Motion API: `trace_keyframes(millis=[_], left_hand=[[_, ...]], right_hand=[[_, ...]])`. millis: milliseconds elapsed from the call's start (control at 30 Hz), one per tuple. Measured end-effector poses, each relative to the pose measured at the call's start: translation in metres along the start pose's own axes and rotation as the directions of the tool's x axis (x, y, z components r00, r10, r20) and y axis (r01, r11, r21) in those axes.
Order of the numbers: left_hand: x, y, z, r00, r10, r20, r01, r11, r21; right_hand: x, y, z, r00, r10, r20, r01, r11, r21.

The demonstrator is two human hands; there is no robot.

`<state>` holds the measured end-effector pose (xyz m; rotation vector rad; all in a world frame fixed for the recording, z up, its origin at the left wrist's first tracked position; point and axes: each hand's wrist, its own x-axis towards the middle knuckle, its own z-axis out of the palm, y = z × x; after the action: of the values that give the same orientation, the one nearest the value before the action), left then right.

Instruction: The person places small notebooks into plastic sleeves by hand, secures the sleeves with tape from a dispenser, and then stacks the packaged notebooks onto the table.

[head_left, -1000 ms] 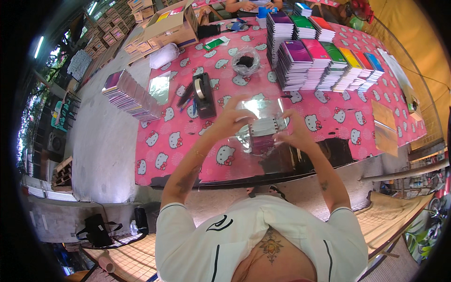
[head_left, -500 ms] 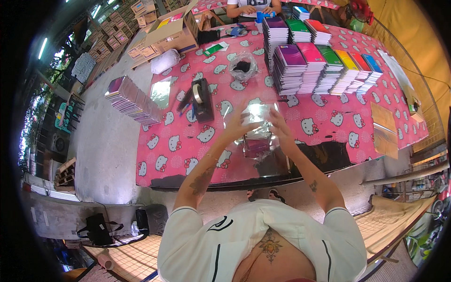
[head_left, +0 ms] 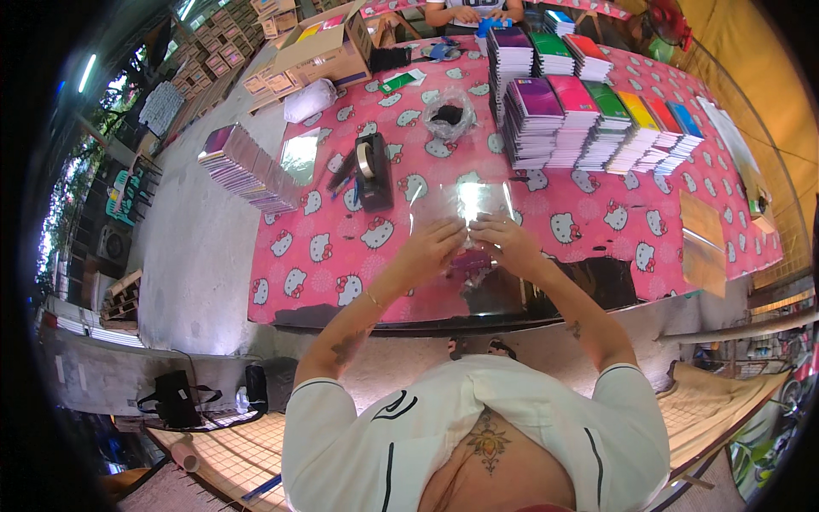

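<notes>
A glossy clear plastic sheet lies before me on the pink table, reflecting white light. My left hand and my right hand meet near its middle, fingers bent and closed on the plastic, fingertips almost touching. Between and below them a purple-covered notebook shows partly through the film; my hands hide much of it. Left of the sheet stands a black tape dispenser, with pens beside it.
Tall stacks of coloured notebooks stand at the back right. A leaning purple notebook stack is at the left edge. Further back are a crumpled plastic bag, a cardboard box and another person's hands. Brown cardboard lies right.
My hands have come down and closer together onto the plastic, from a wider, raised pose. The purple notebook is more covered now. The view has shifted slightly.
</notes>
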<state>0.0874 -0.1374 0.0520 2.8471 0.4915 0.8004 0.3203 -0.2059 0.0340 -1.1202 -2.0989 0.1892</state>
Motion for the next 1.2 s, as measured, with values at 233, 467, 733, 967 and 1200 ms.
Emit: trace_keyframes(millis=[233,467,733,967,1200], left_hand=[[0.025,-0.011,-0.010,0.906,-0.340,0.252,0.408,0.859,-0.308],[0.048,-0.012,0.008,0.975,-0.216,-0.046,0.221,0.956,0.194],[-0.013,-0.111,0.047,0.626,-0.709,-0.324,0.586,0.702,-0.405],[-0.049,-0.179,-0.018,0.189,-0.963,0.193,0.493,-0.077,-0.867],[-0.069,-0.159,0.030,0.068,-0.980,0.187,0.091,-0.181,-0.979]], right_hand=[[0.014,-0.021,-0.006,0.969,0.248,-0.017,-0.240,0.951,0.197],[0.026,-0.025,0.000,0.958,0.236,-0.161,-0.264,0.947,-0.184],[0.017,-0.005,0.024,0.646,0.737,0.197,-0.531,0.248,0.810],[0.011,0.002,0.026,0.649,0.743,0.162,-0.516,0.273,0.812],[0.011,0.004,0.025,0.650,0.739,0.179,-0.558,0.303,0.773]])
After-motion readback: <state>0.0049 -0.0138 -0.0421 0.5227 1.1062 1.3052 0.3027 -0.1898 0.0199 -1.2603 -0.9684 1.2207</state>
